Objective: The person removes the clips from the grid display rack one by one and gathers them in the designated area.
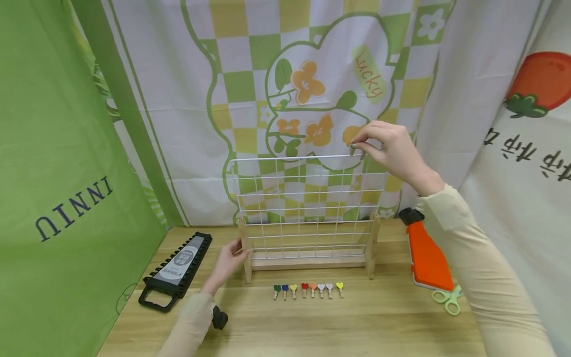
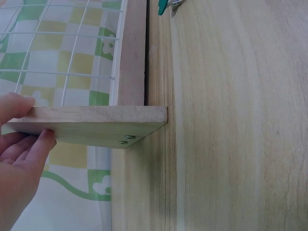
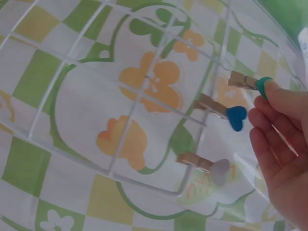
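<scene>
A white wire grid [image 1: 308,203] stands upright in a wooden stand [image 1: 308,260] on the table. My left hand [image 1: 234,254] grips the stand's left wooden foot [image 2: 91,122], thumb on top and fingers beneath. My right hand [image 1: 359,146] is up at the grid's top wire near its right end, pinching a teal-headed wooden clothespin [image 3: 246,81] against the wire. Beside it, a blue heart clothespin [image 3: 226,114] and a grey heart clothespin [image 3: 208,166] are clipped on the wire. Several coloured heart clothespins [image 1: 308,289] lie in a row in front of the stand.
A black tool holder [image 1: 176,265] lies at the left of the wooden table [image 1: 357,322]. At the right are an orange case [image 1: 428,258] and green scissors [image 1: 448,300]. A green curtain [image 1: 53,198] hangs at the left, and a patterned cloth backdrop [image 1: 312,74] behind.
</scene>
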### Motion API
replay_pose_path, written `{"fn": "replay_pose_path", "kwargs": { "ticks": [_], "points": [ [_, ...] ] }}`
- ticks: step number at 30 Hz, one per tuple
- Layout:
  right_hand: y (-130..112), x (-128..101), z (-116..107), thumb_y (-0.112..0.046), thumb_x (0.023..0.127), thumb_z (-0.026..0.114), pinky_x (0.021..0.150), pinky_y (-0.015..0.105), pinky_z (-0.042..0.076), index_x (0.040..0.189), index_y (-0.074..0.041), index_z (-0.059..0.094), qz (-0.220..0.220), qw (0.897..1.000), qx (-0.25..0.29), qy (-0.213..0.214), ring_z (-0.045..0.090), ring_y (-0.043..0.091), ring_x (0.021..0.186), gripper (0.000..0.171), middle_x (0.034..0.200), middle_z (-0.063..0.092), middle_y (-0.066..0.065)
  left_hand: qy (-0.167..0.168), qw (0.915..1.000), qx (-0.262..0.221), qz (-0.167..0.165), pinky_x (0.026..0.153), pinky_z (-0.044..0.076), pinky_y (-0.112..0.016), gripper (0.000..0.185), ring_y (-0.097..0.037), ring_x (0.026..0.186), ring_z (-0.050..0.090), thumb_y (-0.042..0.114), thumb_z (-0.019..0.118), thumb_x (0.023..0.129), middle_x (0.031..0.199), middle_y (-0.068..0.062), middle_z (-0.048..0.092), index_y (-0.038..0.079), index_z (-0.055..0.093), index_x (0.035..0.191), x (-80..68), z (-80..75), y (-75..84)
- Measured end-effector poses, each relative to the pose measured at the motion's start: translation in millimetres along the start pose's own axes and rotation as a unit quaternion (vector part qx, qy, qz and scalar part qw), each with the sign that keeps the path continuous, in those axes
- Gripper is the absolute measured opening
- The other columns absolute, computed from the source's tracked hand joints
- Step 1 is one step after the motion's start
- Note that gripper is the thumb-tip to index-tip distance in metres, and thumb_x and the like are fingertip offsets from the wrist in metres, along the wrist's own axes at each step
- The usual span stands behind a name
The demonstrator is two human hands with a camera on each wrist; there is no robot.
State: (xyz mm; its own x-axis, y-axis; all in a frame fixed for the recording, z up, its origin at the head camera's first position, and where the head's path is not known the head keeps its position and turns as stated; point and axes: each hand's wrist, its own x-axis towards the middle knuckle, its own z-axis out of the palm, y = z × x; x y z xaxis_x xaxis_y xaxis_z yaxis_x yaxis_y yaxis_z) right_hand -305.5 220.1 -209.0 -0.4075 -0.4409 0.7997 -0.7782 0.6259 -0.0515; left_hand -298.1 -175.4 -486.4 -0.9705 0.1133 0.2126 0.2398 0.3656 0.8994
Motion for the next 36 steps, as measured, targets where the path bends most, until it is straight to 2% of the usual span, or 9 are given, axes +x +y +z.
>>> {"fn": "replay_pose_path", "kwargs": {
  "ticks": [7,12,16,22,26,30,33,36],
  "points": [
    [-8.5,-14.3,-6.6,0.006,0.083,0.074,0.076,0.002,0.043,0.092,-0.003,0.074,0.013,1.0,0.012,0.009,0.061,0.007,0.083,0.012,0.087,0.072,0.007,0.001,0.9999,-0.01,0.003,0.105,0.051,-0.05,0.052,-0.049,0.126,0.055,-0.003,0.064,0.092,0.134,-0.037,0.054,-0.017,0.044,0.138,3.6,1.1,-14.4],
    [-11.8,-37.1,-1.4,0.01,0.08,0.075,0.081,0.001,0.045,0.09,-0.002,0.073,0.009,0.999,0.031,0.016,0.063,0.011,0.082,0.016,0.087,0.073,0.008,0.0,0.9999,-0.013,-0.003,0.106,0.051,-0.049,0.053,-0.049,0.127,0.054,-0.002,0.065,0.092,0.134,-0.036,0.054,-0.017,0.044,0.138,3.3,1.7,-16.9],
    [-11.6,-59.9,8.7,0.01,0.078,0.076,0.081,0.003,0.047,0.091,-0.003,0.073,0.015,0.999,0.046,0.005,0.064,0.014,0.082,0.019,0.088,0.073,0.007,0.0,0.9999,-0.016,-0.002,0.106,0.051,-0.048,0.052,-0.048,0.127,0.054,-0.004,0.064,0.092,0.135,-0.036,0.054,-0.017,0.044,0.138,2.6,1.9,-15.9],
    [-11.3,-106.3,35.9,0.01,0.076,0.078,0.075,0.005,0.051,0.09,-0.007,0.073,0.042,0.996,0.07,-0.035,0.065,0.011,0.079,0.022,0.086,0.073,0.002,-0.004,0.9996,-0.026,-0.009,0.108,0.049,-0.049,0.054,-0.047,0.129,0.053,-0.002,0.064,0.092,0.138,-0.035,0.052,-0.016,0.043,0.14,3.2,1.0,-12.4],
    [-10.7,-140.6,61.3,0.007,0.075,0.08,0.067,0.015,0.057,0.088,-0.008,0.073,0.047,0.994,0.073,-0.067,0.064,0.008,0.074,0.02,0.083,0.072,0.0,-0.006,0.9996,-0.026,-0.006,0.109,0.048,-0.049,0.053,-0.047,0.13,0.052,-0.001,0.064,0.093,0.139,-0.035,0.052,-0.015,0.043,0.14,3.5,0.9,-12.9],
    [-11.1,-173.7,85.9,0.005,0.075,0.08,0.061,0.024,0.06,0.085,-0.007,0.072,0.053,0.991,0.081,-0.098,0.064,0.008,0.071,0.018,0.08,0.071,0.001,-0.015,0.9995,-0.028,-0.006,0.109,0.048,-0.051,0.054,-0.048,0.13,0.051,0.0,0.064,0.093,0.138,-0.037,0.05,-0.018,0.042,0.139,-3.6,-3.1,7.4],
    [-13.2,-197.4,101.9,0.003,0.078,0.078,0.062,0.026,0.062,0.086,-0.006,0.072,0.083,0.982,0.098,-0.139,0.064,0.007,0.071,0.014,0.08,0.072,0.002,-0.024,0.9993,-0.029,-0.009,0.109,0.048,-0.051,0.054,-0.049,0.13,0.051,0.0,0.064,0.093,0.138,-0.038,0.049,-0.019,0.041,0.139,-9.3,-6.4,22.9],
    [-15.2,-218.9,115.0,-0.001,0.083,0.076,0.063,0.024,0.061,0.087,-0.006,0.073,0.132,0.965,0.119,-0.193,0.064,0.003,0.072,0.007,0.081,0.072,0.001,-0.027,0.9992,-0.028,-0.01,0.109,0.048,-0.05,0.054,-0.048,0.13,0.051,0.0,0.063,0.094,0.139,-0.038,0.048,-0.019,0.041,0.139,-9.9,-7.1,23.1]
  ]
}}
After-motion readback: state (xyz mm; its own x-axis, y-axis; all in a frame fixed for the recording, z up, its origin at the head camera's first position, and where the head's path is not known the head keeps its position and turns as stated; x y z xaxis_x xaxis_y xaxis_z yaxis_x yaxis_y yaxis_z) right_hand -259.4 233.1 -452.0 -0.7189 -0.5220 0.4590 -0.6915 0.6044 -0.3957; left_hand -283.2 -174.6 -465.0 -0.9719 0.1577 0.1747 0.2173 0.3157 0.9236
